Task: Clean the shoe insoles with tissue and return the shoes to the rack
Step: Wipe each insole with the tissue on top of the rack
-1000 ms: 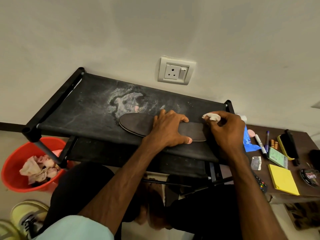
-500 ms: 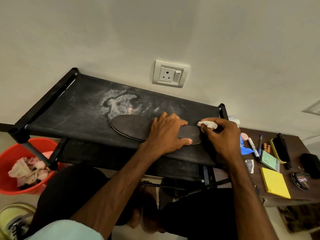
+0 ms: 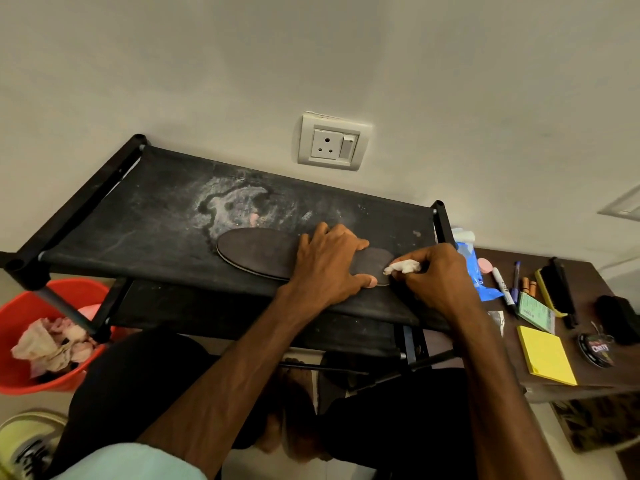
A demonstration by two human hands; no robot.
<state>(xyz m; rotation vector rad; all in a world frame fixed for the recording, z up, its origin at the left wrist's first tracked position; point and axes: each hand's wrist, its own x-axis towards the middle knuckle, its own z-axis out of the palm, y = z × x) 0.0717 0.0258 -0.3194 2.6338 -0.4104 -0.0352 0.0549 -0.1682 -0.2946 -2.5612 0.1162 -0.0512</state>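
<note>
Dusty black rack shelf [image 3: 138,209] against wall carried insole [image 3: 256,251]. Left hand [image 3: 329,265] lay flat, fingers spread, pinning it against sliding; right hand [image 3: 436,275], at insole's 3 o'clock, pinched tissue [image 3: 403,266] on that end.

Red bucket [image 3: 20,377], wall socket [image 3: 333,142], yellow sticky notes [image 3: 545,355]

Person is wearing a pale mint short sleeve [image 3: 110,462], black trousers [image 3: 138,382]; bare feet [image 3: 294,414] are showing.

A plain off-white wall [image 3: 450,81] carries a white socket [image 3: 333,142]; a dark brown table [image 3: 587,276] stands on the right.
</note>
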